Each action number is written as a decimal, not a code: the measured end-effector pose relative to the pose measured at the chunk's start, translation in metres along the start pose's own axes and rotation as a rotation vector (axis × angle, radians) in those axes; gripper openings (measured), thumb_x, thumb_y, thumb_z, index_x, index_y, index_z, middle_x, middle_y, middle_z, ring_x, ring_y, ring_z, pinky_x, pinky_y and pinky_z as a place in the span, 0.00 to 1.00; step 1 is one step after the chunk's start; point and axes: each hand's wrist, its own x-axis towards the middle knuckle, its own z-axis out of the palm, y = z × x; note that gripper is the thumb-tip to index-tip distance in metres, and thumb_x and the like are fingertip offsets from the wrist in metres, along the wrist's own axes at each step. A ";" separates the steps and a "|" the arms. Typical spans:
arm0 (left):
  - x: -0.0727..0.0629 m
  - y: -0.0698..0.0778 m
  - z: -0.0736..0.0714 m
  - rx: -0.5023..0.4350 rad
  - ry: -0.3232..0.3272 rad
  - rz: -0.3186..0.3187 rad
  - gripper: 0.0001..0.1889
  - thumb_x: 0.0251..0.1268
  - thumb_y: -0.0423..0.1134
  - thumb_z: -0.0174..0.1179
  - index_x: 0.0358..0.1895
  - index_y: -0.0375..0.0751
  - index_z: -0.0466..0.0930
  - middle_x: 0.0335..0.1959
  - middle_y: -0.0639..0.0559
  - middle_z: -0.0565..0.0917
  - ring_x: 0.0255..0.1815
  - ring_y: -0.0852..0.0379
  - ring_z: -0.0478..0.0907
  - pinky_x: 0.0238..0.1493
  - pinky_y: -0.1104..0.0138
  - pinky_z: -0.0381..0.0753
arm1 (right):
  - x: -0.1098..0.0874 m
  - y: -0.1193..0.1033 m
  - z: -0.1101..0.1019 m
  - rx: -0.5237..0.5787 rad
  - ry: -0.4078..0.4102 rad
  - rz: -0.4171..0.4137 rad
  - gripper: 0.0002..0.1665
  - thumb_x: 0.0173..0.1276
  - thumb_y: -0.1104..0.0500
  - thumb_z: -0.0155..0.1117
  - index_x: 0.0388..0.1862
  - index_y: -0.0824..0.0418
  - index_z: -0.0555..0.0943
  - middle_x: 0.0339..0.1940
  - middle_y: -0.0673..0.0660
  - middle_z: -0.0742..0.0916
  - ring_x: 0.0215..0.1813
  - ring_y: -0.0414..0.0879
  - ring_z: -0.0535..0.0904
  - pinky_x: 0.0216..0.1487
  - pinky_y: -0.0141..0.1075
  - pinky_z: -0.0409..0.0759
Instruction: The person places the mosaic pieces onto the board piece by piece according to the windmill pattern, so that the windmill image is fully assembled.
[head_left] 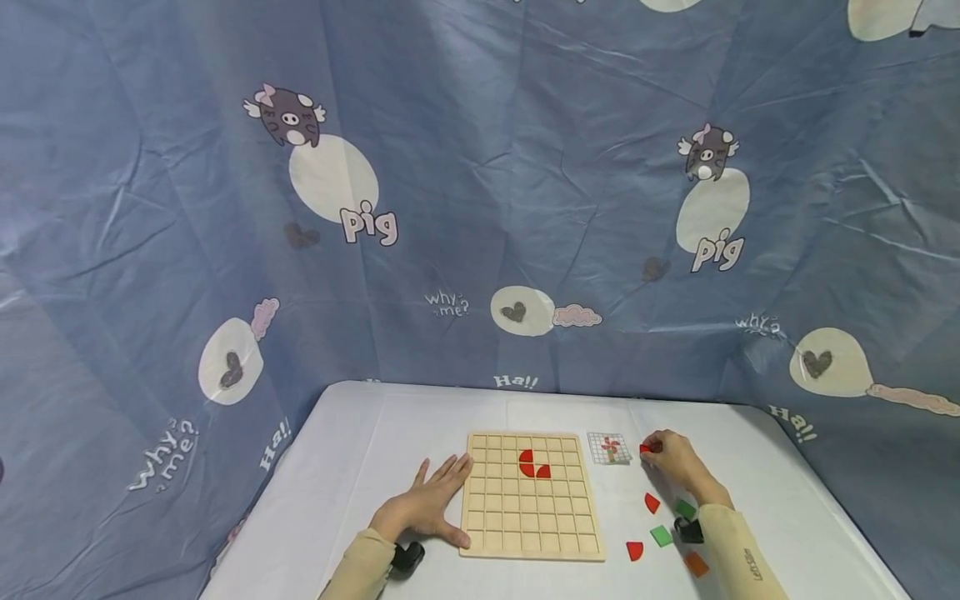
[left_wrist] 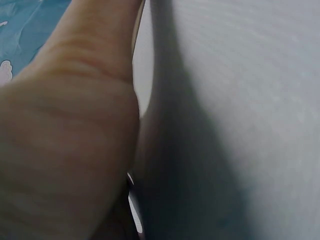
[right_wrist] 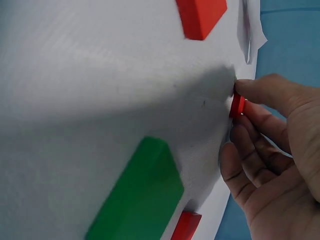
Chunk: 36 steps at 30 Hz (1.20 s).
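A square wooden grid board (head_left: 532, 546) lies on the white table, with several red quarter-circle pieces (head_left: 527, 469) set in its upper cells. My left hand (head_left: 427, 507) is spread along the board's left edge, fingers straight, fingertips and thumb touching the frame. In the left wrist view only the heel of that hand (left_wrist: 75, 125) shows, close up. To the right of a small pattern card (head_left: 608, 448), my right hand (head_left: 677, 461) pinches a red piece (right_wrist: 238, 105) between thumb and index finger, at the tabletop. The fingers hide part of this piece, so its full outline cannot be seen.
Loose pieces lie near my right forearm: red quarter circles (head_left: 635, 551), green pieces (head_left: 662, 536) and an orange-brown one (head_left: 696, 564). One green piece (head_left: 686, 508) is beside the wrist camera. A blue printed cloth (head_left: 450, 208) hangs behind the table.
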 end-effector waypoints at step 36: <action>-0.001 0.001 -0.001 -0.023 -0.006 -0.007 0.69 0.37 0.73 0.67 0.78 0.41 0.39 0.80 0.47 0.41 0.81 0.45 0.38 0.74 0.37 0.28 | -0.031 -0.096 0.021 0.003 0.102 -0.358 0.10 0.56 0.61 0.73 0.36 0.60 0.82 0.29 0.48 0.82 0.32 0.39 0.72 0.29 0.28 0.73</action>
